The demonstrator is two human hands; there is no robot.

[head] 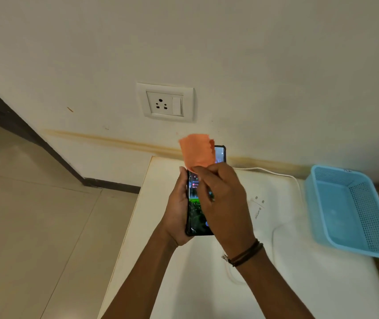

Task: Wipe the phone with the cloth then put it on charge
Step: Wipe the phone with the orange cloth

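A black phone [196, 208] with its screen lit is held upright above the white table, gripped along its left edge by my left hand [176, 210]. My right hand [224, 203] lies over the screen and pinches a small orange cloth [197, 151], which sticks up past the phone's top. A white charger adapter [259, 209] lies on the table just right of my hands, its white cable [273, 172] running along the wall and looping back down the tabletop. The wall socket [165, 102] with its switch is above the phone and has nothing plugged in.
A light blue perforated plastic basket [354, 244] sits at the table's right side. The white table [161, 261] stands against the cream wall, with its left edge next to a tiled floor [41, 215]. A dark skirting board runs along the left.
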